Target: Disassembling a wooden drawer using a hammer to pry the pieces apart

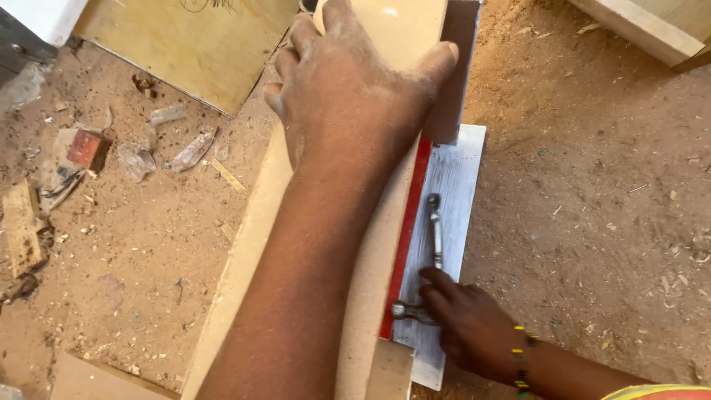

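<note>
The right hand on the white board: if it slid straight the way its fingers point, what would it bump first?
Probably nothing new: the right hand already touches the metal tool lying on the white board, so it would push that.

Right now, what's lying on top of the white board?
A metal handle lies on the white board, the right hand gripping its near end. That hand covers part of the board.
</note>
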